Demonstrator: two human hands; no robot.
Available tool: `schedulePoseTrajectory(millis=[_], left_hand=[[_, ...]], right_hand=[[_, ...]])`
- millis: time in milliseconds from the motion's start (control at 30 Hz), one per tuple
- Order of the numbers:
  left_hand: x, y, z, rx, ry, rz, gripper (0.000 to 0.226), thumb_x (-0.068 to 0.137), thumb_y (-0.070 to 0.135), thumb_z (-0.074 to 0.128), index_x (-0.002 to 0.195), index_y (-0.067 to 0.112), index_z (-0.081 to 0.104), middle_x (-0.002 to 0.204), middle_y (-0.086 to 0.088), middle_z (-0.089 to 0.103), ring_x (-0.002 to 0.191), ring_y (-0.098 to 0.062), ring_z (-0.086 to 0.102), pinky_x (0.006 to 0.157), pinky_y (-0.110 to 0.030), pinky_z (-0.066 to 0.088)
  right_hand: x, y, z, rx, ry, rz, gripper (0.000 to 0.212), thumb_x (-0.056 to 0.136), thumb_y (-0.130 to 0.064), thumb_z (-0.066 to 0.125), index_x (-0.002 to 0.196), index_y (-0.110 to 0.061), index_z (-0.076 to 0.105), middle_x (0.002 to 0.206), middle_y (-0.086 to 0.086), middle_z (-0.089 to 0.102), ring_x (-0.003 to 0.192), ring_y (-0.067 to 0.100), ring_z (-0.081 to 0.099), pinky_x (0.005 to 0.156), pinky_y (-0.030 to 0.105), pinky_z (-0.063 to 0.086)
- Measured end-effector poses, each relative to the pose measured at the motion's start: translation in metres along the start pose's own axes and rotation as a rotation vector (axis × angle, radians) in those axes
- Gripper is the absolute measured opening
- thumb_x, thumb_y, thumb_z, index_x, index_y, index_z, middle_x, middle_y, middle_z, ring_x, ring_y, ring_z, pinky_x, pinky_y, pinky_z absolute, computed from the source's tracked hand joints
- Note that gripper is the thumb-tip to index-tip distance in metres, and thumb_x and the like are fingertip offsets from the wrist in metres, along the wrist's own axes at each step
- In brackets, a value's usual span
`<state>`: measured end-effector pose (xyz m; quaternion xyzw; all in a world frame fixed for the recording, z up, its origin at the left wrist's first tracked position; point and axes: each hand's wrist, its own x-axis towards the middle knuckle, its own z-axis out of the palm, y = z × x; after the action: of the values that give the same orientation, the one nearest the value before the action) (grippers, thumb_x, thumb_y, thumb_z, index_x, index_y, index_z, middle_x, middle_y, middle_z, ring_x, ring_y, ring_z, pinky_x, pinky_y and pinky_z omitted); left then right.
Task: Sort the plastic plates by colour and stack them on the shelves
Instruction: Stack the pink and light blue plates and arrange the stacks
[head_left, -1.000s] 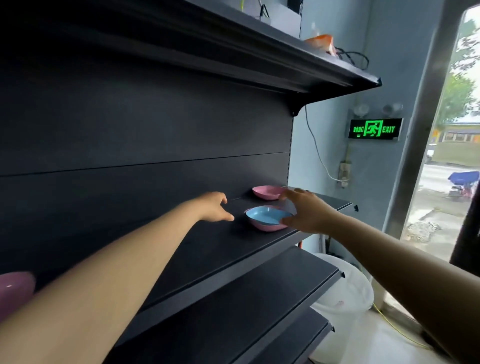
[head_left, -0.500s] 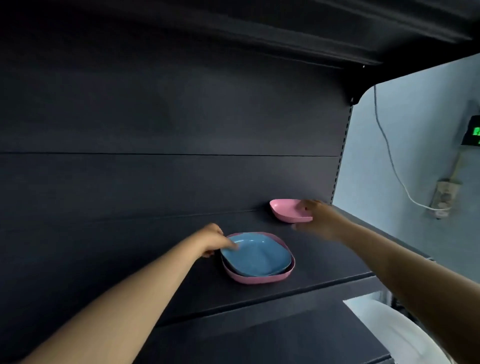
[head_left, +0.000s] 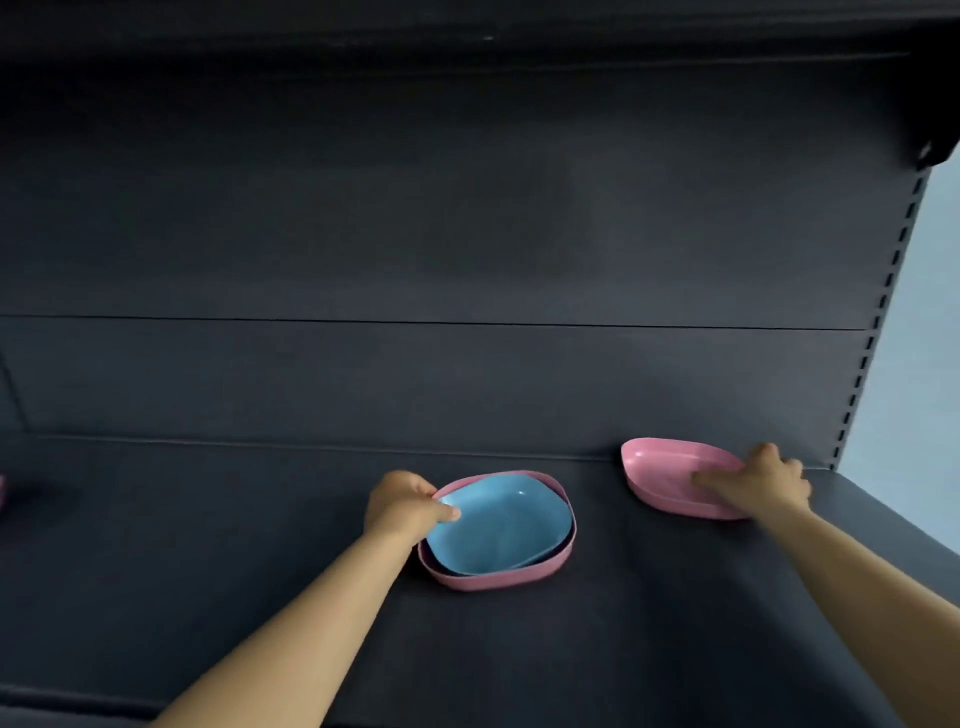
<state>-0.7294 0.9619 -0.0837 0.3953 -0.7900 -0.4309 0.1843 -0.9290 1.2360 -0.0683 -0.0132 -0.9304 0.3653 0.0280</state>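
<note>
Both hands now have hold of plates, which half a second ago they were only reaching. At lower centre of the frame the left hand (head_left: 402, 506) pinches the near-left rim of the blue plate (head_left: 498, 525), thumb lying over the rim into the bowl and fingers tucked beneath, so it is grasping that plate; the blue plate sits nested inside a pink plate (head_left: 540, 574) that rests on the dark shelf (head_left: 208, 545). At centre right, close to the back panel (head_left: 467, 208), the right hand (head_left: 758, 480) has closed over the right side of the second pink plate (head_left: 670, 475), fingers reaching into the bowl, and that plate looks tipped up at its left edge rather than lying flat. In the earlier view the left fingertips merely touched the blue plate's edge and the right hand was just arriving at the far pink plate, which lay level. The camera has also swung to face the shelf squarely, so the wall, cable and exit sign have dropped out of the right of the frame, leaving only a pale strip. For the task, this reads as the start of separating colours: lifting the blue plate out of the pink one and joining the two pink plates into one stack. A sliver of something pink shows at the far left edge, too cropped to identify.
</note>
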Motion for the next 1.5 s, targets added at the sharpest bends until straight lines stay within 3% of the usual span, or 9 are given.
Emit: schedulePoseTrajectory(millis=[133, 233, 367, 700, 867, 1100, 1233, 1367, 1500], left_hand=[[0.015, 0.005, 0.013, -0.087, 0.112, -0.012, 0.020, 0.066, 0.013, 0.082, 0.067, 0.013, 0.062, 0.070, 0.000, 0.063, 0.070, -0.020, 0.059, 0.063, -0.025, 0.042], [0.023, 0.007, 0.018, -0.076, 0.126, 0.011, 0.021, 0.067, 0.012, 0.081, 0.064, 0.017, 0.062, 0.069, 0.002, 0.062, 0.072, -0.018, 0.060, 0.065, -0.025, 0.042], [0.026, 0.006, 0.013, -0.051, 0.150, 0.052, 0.022, 0.067, 0.010, 0.081, 0.059, 0.020, 0.062, 0.069, 0.003, 0.064, 0.074, -0.017, 0.061, 0.067, -0.024, 0.042], [0.020, 0.011, 0.010, 0.110, 0.248, 0.165, 0.016, 0.074, 0.013, 0.074, 0.067, 0.022, 0.062, 0.071, 0.007, 0.063, 0.080, -0.018, 0.064, 0.067, -0.025, 0.044], [0.021, 0.013, 0.009, 0.162, 0.313, 0.230, 0.010, 0.079, 0.016, 0.067, 0.070, 0.012, 0.069, 0.069, -0.009, 0.066, 0.066, -0.020, 0.055, 0.065, -0.032, 0.049], [0.022, 0.012, 0.007, 0.148, 0.382, 0.241, 0.010, 0.082, 0.021, 0.063, 0.074, 0.019, 0.068, 0.076, 0.006, 0.069, 0.077, -0.017, 0.064, 0.062, -0.024, 0.042], [0.023, 0.012, 0.005, 0.083, 0.417, 0.223, 0.011, 0.082, 0.018, 0.059, 0.075, 0.015, 0.067, 0.075, 0.005, 0.069, 0.076, -0.018, 0.063, 0.065, -0.027, 0.047], [0.022, 0.011, -0.001, -0.061, 0.459, 0.228, 0.012, 0.088, 0.018, 0.055, 0.085, 0.011, 0.064, 0.077, 0.002, 0.065, 0.075, -0.019, 0.060, 0.068, -0.029, 0.046], [0.026, 0.007, -0.005, -0.556, 0.347, -0.020, 0.015, 0.093, 0.016, 0.051, 0.099, 0.005, 0.060, 0.069, -0.005, 0.057, 0.051, -0.018, 0.051, 0.044, -0.023, 0.038]], right_hand=[[0.064, 0.034, 0.029, 0.057, -0.167, -0.039, 0.108, 0.026, -0.055, 0.084, 0.118, -0.010, 0.052, 0.102, 0.013, 0.065, 0.093, 0.032, 0.063, 0.082, 0.042, 0.052], [0.048, 0.021, 0.021, 0.070, -0.232, -0.110, 0.091, 0.032, -0.041, 0.089, 0.111, -0.006, 0.060, 0.091, 0.010, 0.070, 0.082, 0.027, 0.066, 0.074, 0.037, 0.053], [0.032, 0.011, 0.010, 0.096, -0.290, -0.168, 0.043, 0.057, -0.018, 0.090, 0.092, -0.006, 0.068, 0.090, 0.015, 0.071, 0.086, 0.031, 0.066, 0.079, 0.038, 0.051], [0.020, 0.007, 0.008, 0.325, -0.288, -0.167, 0.034, 0.066, -0.006, 0.084, 0.090, -0.011, 0.062, 0.072, 0.003, 0.061, 0.064, 0.018, 0.056, 0.057, 0.028, 0.044], [0.018, 0.006, 0.009, 0.373, -0.285, -0.181, 0.034, 0.068, -0.006, 0.083, 0.094, -0.011, 0.061, 0.072, 0.001, 0.060, 0.063, 0.015, 0.055, 0.055, 0.027, 0.043], [0.012, 0.001, 0.013, 0.390, -0.274, -0.214, 0.033, 0.070, -0.009, 0.082, 0.094, -0.012, 0.060, 0.073, 0.000, 0.059, 0.064, 0.014, 0.055, 0.053, 0.026, 0.041], [0.007, -0.001, 0.014, 0.427, -0.263, -0.219, 0.035, 0.070, -0.007, 0.082, 0.097, -0.011, 0.060, 0.075, 0.000, 0.059, 0.065, 0.014, 0.055, 0.054, 0.026, 0.041], [0.002, -0.004, 0.013, 0.548, -0.242, -0.139, 0.047, 0.069, -0.007, 0.082, 0.111, -0.005, 0.062, 0.091, 0.009, 0.065, 0.081, 0.028, 0.062, 0.073, 0.035, 0.050], [-0.013, -0.016, 0.009, 0.727, -0.223, -0.038, 0.056, 0.072, -0.006, 0.079, 0.121, 0.004, 0.056, 0.102, 0.012, 0.061, 0.086, 0.027, 0.058, 0.072, 0.035, 0.047]])
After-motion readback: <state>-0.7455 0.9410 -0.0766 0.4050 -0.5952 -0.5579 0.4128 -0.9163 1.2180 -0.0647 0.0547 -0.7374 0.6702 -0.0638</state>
